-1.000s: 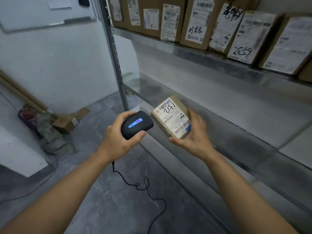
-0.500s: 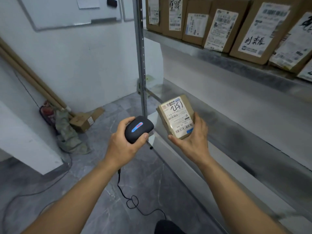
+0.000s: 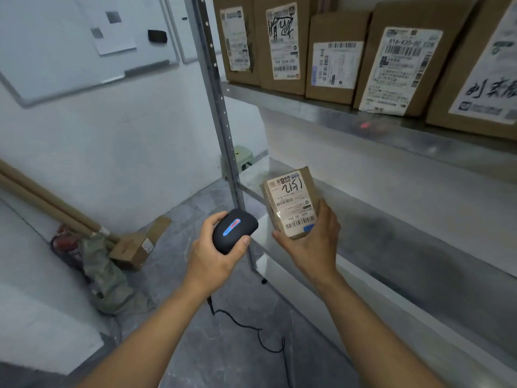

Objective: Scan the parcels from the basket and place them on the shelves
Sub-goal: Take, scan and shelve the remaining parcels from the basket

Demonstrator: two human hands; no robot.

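My right hand grips a small brown parcel from below, its white label with handwritten digits and barcodes facing me. My left hand holds a black corded scanner just left of the parcel; a blue and red light strip glows on top. A red scanner spot falls on the front edge of the upper metal shelf. The parcel hovers over the left end of the lower metal shelf. The basket is out of view.
Several labelled cardboard boxes stand in a row on the upper shelf. A perforated steel upright rises beside my hands. On the grey floor lie a small box, a crumpled bag and leaning tubes; a whiteboard hangs left.
The view has swung left and up, bringing more of the upper boxes into sight. The scanner's light shifted from blue to partly red, and a red spot appeared on the shelf edge.
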